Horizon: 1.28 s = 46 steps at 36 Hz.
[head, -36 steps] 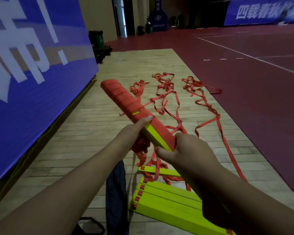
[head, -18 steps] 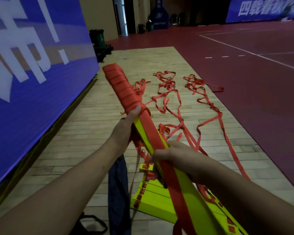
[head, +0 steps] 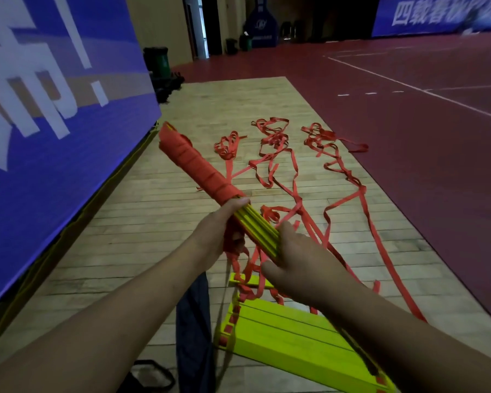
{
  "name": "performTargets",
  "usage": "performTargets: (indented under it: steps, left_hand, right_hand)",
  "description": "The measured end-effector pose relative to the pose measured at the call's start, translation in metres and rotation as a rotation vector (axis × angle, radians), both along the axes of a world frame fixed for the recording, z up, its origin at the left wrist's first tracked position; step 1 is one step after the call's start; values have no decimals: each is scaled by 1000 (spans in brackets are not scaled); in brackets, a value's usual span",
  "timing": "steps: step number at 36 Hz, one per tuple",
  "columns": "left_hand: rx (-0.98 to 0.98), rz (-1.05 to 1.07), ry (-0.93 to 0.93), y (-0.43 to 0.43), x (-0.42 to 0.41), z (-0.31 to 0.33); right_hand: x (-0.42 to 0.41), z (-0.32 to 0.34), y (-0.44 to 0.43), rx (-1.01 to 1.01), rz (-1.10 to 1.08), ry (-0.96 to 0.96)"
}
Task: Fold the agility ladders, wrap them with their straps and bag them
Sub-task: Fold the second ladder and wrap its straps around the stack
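A bundle of stacked yellow ladder rungs (head: 255, 225) is held up at a slant over the floor, its far half wound tightly in red strap (head: 193, 163). My left hand (head: 221, 228) grips the bundle just below the wound part. My right hand (head: 301, 268) holds the bundle's near end, with red strap running under it. Loose red straps (head: 281, 154) trail in tangles across the wooden floor beyond. A second stack of yellow rungs (head: 281, 333) lies on the floor below my hands. A dark blue bag (head: 194, 330) lies beside that stack.
A tall blue banner wall (head: 54, 123) runs along the left. The wooden strip (head: 142, 211) borders a dark red court floor (head: 408, 154) on the right. A green bin (head: 157, 61) stands far back by the wall. A black strap loop (head: 153, 375) lies near my feet.
The bundle has turned in my hands, so the rungs' yellow edges now face up where a red strap lay along it. My right hand has slid up toward the bundle's middle.
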<state>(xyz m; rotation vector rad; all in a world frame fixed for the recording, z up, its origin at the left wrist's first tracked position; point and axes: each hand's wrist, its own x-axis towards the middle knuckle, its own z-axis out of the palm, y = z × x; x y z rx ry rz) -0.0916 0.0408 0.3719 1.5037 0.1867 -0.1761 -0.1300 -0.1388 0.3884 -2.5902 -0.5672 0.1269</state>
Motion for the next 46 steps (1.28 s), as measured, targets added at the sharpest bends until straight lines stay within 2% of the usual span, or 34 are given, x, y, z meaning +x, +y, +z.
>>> performTargets:
  steps: [4, 7, 9, 10, 12, 15, 17, 19, 22, 24, 25, 27, 29, 32, 35, 37, 41, 46]
  left_hand:
    - [-175, -10, -112, 6, 3, 8]
    - [-313, -68, -203, 6, 2, 16]
    - [-357, -106, -222, 5, -1, 20]
    - [-360, -122, -223, 5, -2, 21]
    - [-355, -146, -224, 7, -2, 21]
    - [-331, -179, -210, 14, 0, 21]
    - [-235, -210, -178, 19, 2, 21]
    - [-42, -247, -124, 27, 6, 19]
    - [416, -318, -39, 31, 5, 17]
    - [597, -359, -49, 30, 4, 18]
    - [593, -363, -79, 28, 3, 19]
    - [457, -363, -119, 21, 0, 25]
    - [324, -352, -116, 9, -3, 28]
    - [277, -213, -48, -6, -9, 23]
    - [219, -66, -16, -7, -11, 13]
    - [135, 23, -9, -3, -10, 12]
    - [35, 50, -120, 5, -9, 15]
    - [-119, 4, -198, 8, -10, 22]
  right_hand:
    - [7, 16, -3, 384, -30, 402]
    - [11, 27, -7, 698, -30, 822]
    - [7, 31, -9, 799, 23, 1066]
    - [5, 31, -8, 803, 43, 1102]
    - [2, 29, -7, 806, 49, 1066]
    - [4, 27, -5, 796, 89, 879]
    - [4, 30, -7, 760, 92, 781]
    - [4, 31, -10, 747, 93, 740]
    - [6, 29, -13, 727, 38, 693]
    - [9, 27, -12, 701, -20, 622]
    - [11, 25, -12, 669, -45, 566]
    - [14, 19, -11, 563, -86, 441]
    - [14, 11, -9, 376, -104, 290]
    - [4, 3, -4, 53, -70, -32]
    - [-3, 1, -1, -46, 6, -151]
    - [-1, 2, 0, 21, 44, -79]
    - [4, 18, 1, 396, -6, 324]
    - [7, 22, -1, 576, 7, 767]
